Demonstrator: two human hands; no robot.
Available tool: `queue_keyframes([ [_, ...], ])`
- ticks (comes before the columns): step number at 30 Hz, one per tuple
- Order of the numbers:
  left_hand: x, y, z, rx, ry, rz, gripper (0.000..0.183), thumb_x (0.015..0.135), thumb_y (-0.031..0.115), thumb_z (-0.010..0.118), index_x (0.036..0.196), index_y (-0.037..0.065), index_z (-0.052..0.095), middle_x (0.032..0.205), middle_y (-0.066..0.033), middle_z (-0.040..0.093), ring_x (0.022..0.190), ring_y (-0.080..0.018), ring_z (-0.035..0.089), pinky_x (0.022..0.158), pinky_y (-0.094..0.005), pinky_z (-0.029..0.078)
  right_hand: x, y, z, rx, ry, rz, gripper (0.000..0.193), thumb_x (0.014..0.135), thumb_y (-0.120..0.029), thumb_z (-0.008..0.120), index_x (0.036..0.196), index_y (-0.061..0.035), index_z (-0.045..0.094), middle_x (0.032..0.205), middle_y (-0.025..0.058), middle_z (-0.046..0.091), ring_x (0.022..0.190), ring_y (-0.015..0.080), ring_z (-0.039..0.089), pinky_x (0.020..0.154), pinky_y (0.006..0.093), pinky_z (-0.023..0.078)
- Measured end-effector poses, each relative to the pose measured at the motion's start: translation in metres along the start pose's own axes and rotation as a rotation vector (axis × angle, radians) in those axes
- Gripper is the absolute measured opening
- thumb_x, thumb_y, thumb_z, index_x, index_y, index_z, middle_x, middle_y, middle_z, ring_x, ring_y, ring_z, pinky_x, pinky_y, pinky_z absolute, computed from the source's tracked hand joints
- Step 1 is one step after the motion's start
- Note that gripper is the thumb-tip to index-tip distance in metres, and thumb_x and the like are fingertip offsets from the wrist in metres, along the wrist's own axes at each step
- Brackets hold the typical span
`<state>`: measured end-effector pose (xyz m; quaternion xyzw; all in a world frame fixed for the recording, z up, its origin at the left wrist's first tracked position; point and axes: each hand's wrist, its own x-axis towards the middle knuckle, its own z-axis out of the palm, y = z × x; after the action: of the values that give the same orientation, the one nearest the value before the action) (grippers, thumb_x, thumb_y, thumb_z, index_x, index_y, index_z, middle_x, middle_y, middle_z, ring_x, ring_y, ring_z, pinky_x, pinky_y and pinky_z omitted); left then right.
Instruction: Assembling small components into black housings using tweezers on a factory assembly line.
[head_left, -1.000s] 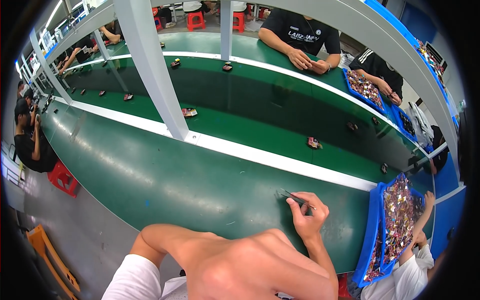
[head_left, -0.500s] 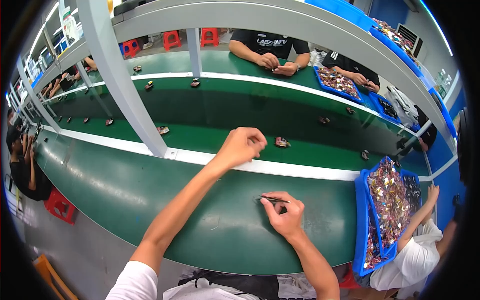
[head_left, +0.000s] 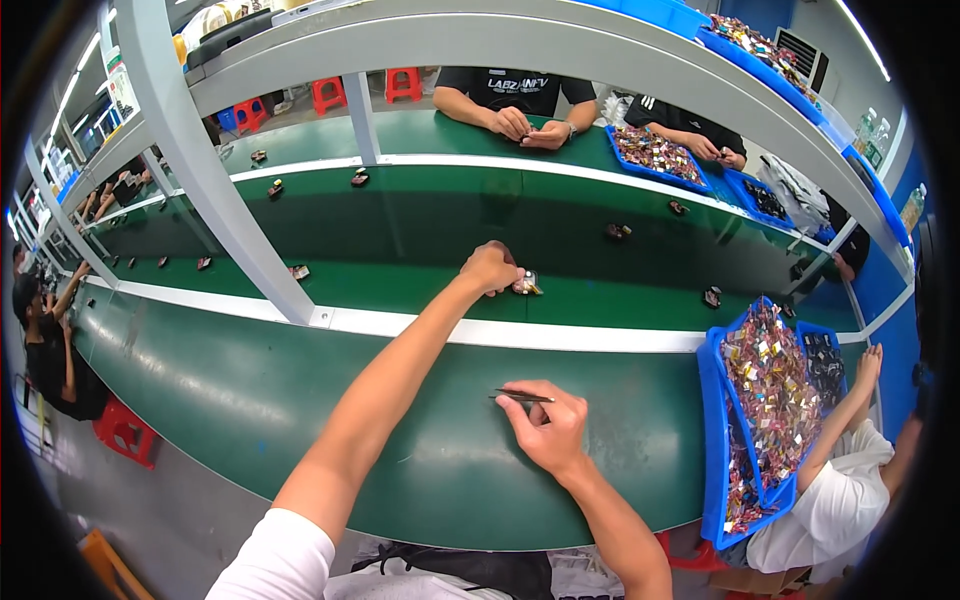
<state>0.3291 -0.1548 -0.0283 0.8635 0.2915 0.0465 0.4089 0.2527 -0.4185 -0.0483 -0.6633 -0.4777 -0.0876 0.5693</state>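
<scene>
The tweezers (head_left: 528, 397) lie nearly level in the right hand (head_left: 550, 420), long axis roughly parallel to the table's far edge, tips pointing toward its left end. They are slim and dark, held above the table (head_left: 620, 450), nearer its far edge than its near one. The right grip is closed on them between thumb and fingers.

The left hand (head_left: 490, 270) reaches over the white rail (head_left: 420, 328) along the table's far edge, its fingertips at the left side of a small part (head_left: 528, 284) on the green belt (head_left: 420, 285). Whether that grip has closed on it I cannot tell. The part is compact, with pale, yellowish and dark patches; its long axis is too small to read.

A grey post (head_left: 210, 170) rises from the far edge, left of the left hand, and a grey beam (head_left: 400, 50) crosses overhead. At the table's right end stands a blue tray (head_left: 713, 430) heaped with small multicoloured parts (head_left: 770, 390). Across the belt, a co-worker's hands (head_left: 530, 130) are held together.
</scene>
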Motion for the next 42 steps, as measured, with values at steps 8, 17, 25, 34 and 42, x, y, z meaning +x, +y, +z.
queue_keyframes([
  [8, -0.113, -0.014, -0.018, -0.466, 0.035, 0.139, 0.014, 0.094, 0.007, 0.064, 0.096, -0.007, 0.062, 0.077, -0.0121, 0.070, 0.053, -0.0152, 0.066, 0.041, -0.0274, 0.047, -0.005, 0.012, -0.005, 0.237, -0.007, 0.321, 0.013, 0.083, -0.003, 0.082, 0.092, 0.0018, 0.075, 0.069, -0.0022, 0.064, 0.048, -0.0001, 0.039, 0.045, 0.0210, 0.030],
  [17, -0.212, -0.043, 0.024, -0.748, 0.060, 0.038, 0.019, 0.098, 0.009, 0.064, 0.110, -0.006, 0.068, 0.085, -0.0098, 0.072, 0.054, -0.0099, 0.061, 0.044, -0.0248, 0.045, -0.003, 0.000, -0.007, 0.580, 0.007, 0.521, 0.010, 0.089, 0.001, 0.076, 0.096, 0.0040, 0.070, 0.081, 0.0026, 0.069, 0.058, 0.0000, 0.050, 0.052, 0.0172, 0.037],
  [25, -0.215, -0.049, 0.041, -0.741, 0.121, 0.128, 0.018, 0.097, 0.007, 0.066, 0.111, -0.004, 0.067, 0.088, -0.0086, 0.073, 0.056, -0.0076, 0.062, 0.044, -0.0220, 0.043, -0.010, -0.001, -0.012, 0.404, -0.113, 0.490, 0.012, 0.087, 0.003, 0.077, 0.096, 0.0043, 0.070, 0.082, 0.0031, 0.070, 0.059, 0.0002, 0.051, 0.053, 0.0173, 0.039],
  [34, -0.214, -0.045, 0.034, -0.735, 0.158, 0.100, 0.016, 0.097, 0.005, 0.066, 0.105, -0.009, 0.067, 0.078, -0.0087, 0.071, 0.053, -0.0098, 0.064, 0.042, -0.0234, 0.047, -0.005, -0.008, -0.017, 0.409, -0.099, 0.466, 0.012, 0.086, 0.005, 0.078, 0.096, 0.0037, 0.070, 0.081, 0.0022, 0.070, 0.059, -0.0003, 0.051, 0.053, 0.0165, 0.038],
  [42, -0.217, -0.044, 0.033, -0.799, 0.067, 0.101, 0.017, 0.097, 0.003, 0.065, 0.108, -0.010, 0.066, 0.081, -0.0109, 0.071, 0.055, -0.0118, 0.066, 0.045, -0.0242, 0.050, -0.001, -0.006, -0.014, 0.431, -0.009, 0.607, 0.013, 0.089, 0.002, 0.076, 0.100, 0.0039, 0.069, 0.080, 0.0027, 0.070, 0.059, 0.0002, 0.051, 0.053, 0.0165, 0.036],
])
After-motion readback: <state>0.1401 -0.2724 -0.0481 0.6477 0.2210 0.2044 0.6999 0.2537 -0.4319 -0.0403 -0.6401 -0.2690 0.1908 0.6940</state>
